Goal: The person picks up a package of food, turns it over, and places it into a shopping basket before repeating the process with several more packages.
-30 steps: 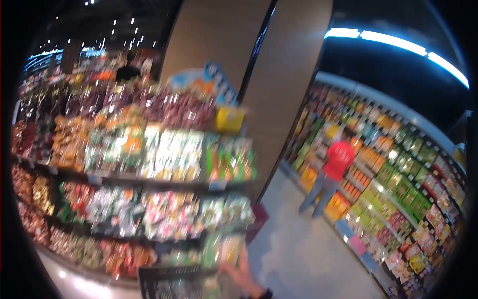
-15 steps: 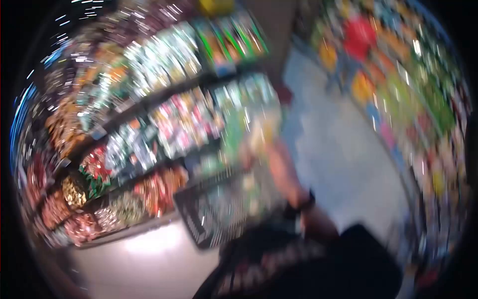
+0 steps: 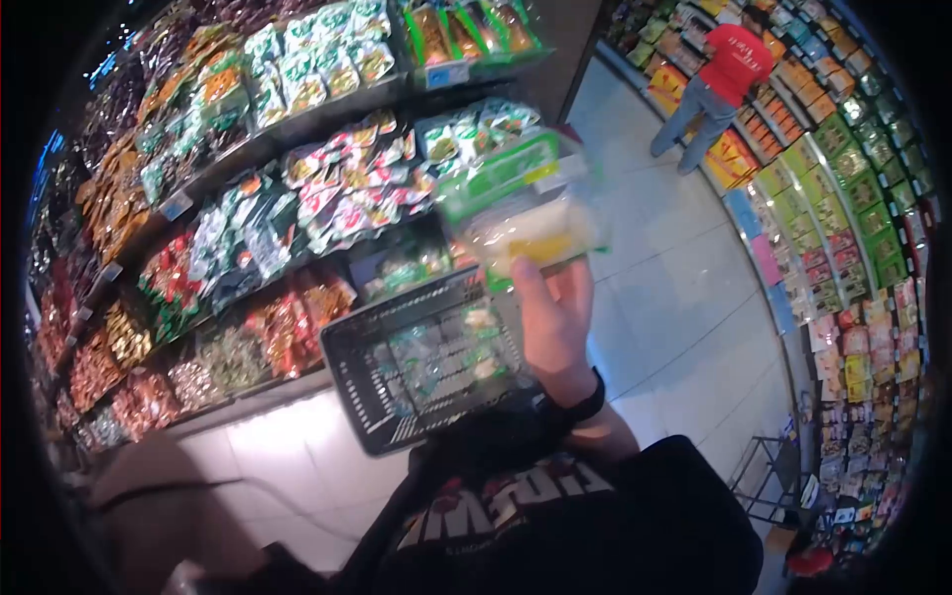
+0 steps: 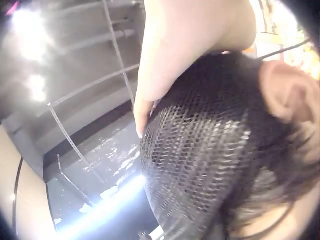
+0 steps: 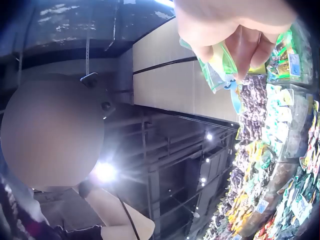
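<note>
In the head view my right hand [image 3: 558,322] pinches the lower edge of a clear plastic food packet [image 3: 516,203] with a green band and yellow label. The packet is raised above the right end of a black shopping basket [image 3: 352,377], overlapping the shelf front. The right wrist view shows my right hand [image 5: 235,25] with fingers curled on the packet's green-edged corner [image 5: 217,70]. In the left wrist view my left hand [image 4: 195,40] rests on a dark mesh cap [image 4: 195,150] on a head, straight thumb or finger along its side. The head view does not show that hand.
Tiered shelves of bagged goods [image 3: 342,188] curve along the left. Several packets [image 3: 481,342] lie inside the basket. Across the tiled aisle [image 3: 659,268], a person in a red shirt [image 3: 739,64] faces another stocked shelf [image 3: 853,169]. A metal rack [image 3: 764,476] stands lower right.
The head view has tilted down, bringing the basket and my dark shirt into sight. My right hand still holds the packet, which now shows clearly above the basket. A raised left arm appears at lower left.
</note>
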Action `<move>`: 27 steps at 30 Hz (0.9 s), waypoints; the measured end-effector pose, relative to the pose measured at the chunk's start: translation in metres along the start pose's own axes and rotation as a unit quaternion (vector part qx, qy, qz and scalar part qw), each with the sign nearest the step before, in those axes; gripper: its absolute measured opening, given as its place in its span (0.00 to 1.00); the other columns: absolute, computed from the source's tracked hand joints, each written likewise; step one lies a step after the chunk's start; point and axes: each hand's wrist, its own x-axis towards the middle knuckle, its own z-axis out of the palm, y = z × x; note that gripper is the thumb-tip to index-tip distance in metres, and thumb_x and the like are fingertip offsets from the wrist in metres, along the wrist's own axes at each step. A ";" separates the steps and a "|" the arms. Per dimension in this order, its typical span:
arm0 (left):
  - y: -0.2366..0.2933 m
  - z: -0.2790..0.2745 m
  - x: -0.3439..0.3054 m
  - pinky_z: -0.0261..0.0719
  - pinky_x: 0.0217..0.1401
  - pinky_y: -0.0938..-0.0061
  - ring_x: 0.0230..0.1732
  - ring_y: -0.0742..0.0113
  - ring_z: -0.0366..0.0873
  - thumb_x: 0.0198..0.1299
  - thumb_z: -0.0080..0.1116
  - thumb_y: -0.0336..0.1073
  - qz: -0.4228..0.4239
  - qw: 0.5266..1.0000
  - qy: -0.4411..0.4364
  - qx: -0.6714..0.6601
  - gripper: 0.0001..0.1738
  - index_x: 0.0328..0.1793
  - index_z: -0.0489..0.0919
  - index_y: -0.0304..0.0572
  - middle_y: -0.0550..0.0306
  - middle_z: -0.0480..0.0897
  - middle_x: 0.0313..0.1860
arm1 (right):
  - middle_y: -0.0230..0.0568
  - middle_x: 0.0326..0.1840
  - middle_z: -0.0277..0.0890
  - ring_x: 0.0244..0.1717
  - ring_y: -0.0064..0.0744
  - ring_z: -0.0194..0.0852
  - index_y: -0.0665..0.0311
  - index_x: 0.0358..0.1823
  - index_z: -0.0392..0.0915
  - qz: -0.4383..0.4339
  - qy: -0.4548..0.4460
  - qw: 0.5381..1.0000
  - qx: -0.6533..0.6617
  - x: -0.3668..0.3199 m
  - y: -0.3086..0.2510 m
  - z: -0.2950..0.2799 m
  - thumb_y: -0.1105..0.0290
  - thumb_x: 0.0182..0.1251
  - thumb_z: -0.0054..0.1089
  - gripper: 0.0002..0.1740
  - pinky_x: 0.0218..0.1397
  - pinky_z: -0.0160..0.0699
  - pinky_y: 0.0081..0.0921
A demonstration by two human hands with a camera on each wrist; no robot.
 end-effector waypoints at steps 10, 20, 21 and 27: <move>-0.072 0.026 -0.136 0.73 0.44 0.80 0.42 0.67 0.78 0.50 0.59 0.31 -0.589 0.789 0.177 -0.009 0.20 0.50 0.74 0.27 0.47 0.80 0.42 | 0.41 0.45 0.74 0.42 0.25 0.74 0.71 0.50 0.69 0.014 -0.041 0.999 -0.009 -0.038 0.004 0.019 0.76 0.55 0.59 0.20 0.44 0.73 0.19; -0.089 0.040 -0.160 0.68 0.27 0.87 0.24 0.81 0.73 0.56 0.57 0.29 -0.617 0.754 0.223 0.038 0.06 0.32 0.78 0.30 0.59 0.79 0.22 | 0.43 0.53 0.67 0.54 0.34 0.66 0.68 0.58 0.61 0.001 -0.086 0.996 -0.030 -0.047 0.021 0.009 0.64 0.59 0.53 0.27 0.56 0.66 0.30; -0.089 0.039 -0.161 0.68 0.27 0.87 0.24 0.81 0.73 0.56 0.57 0.29 -0.618 0.753 0.221 0.040 0.06 0.32 0.78 0.30 0.59 0.79 0.22 | 0.46 0.57 0.64 0.58 0.38 0.64 0.67 0.62 0.56 0.020 -0.105 0.992 -0.073 -0.045 0.020 0.008 0.62 0.59 0.50 0.31 0.60 0.64 0.36; -0.088 0.034 -0.167 0.65 0.24 0.88 0.21 0.81 0.72 0.55 0.56 0.27 -0.595 0.765 0.242 0.043 0.05 0.30 0.77 0.30 0.59 0.78 0.19 | 0.43 0.46 0.72 0.45 0.29 0.72 0.72 0.51 0.67 -0.046 -0.084 0.993 -0.067 -0.047 0.025 0.014 0.66 0.55 0.59 0.24 0.46 0.72 0.24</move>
